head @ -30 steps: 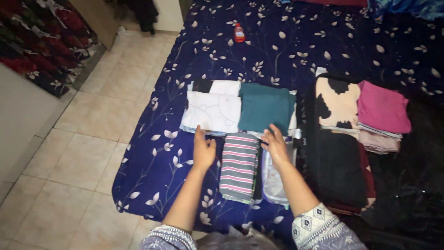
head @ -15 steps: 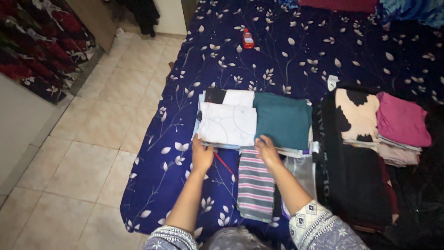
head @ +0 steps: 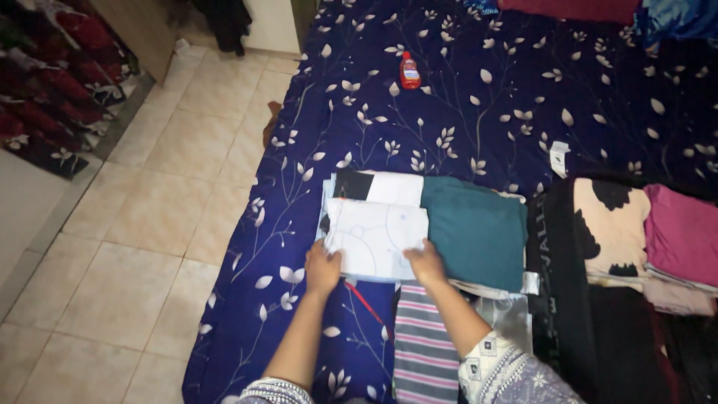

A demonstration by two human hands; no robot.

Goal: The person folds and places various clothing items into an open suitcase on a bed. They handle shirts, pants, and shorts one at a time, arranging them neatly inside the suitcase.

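My left hand and right hand pinch the near corners of the white cloth, fingers clamped to keep it flat atop the pile on the bed, teal fold just right of my fingers.

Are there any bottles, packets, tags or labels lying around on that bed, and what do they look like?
Small bottle: lying far up the blue leaf-patterned bedspread, red with a pale cap.
Small tag or label: on the bedspread above the black garment, white, roughly rectangular, with a small dark mark.
Clear plastic bag: beside the striped folded cloth, shiny and crumpled.
No signs or screens in view.
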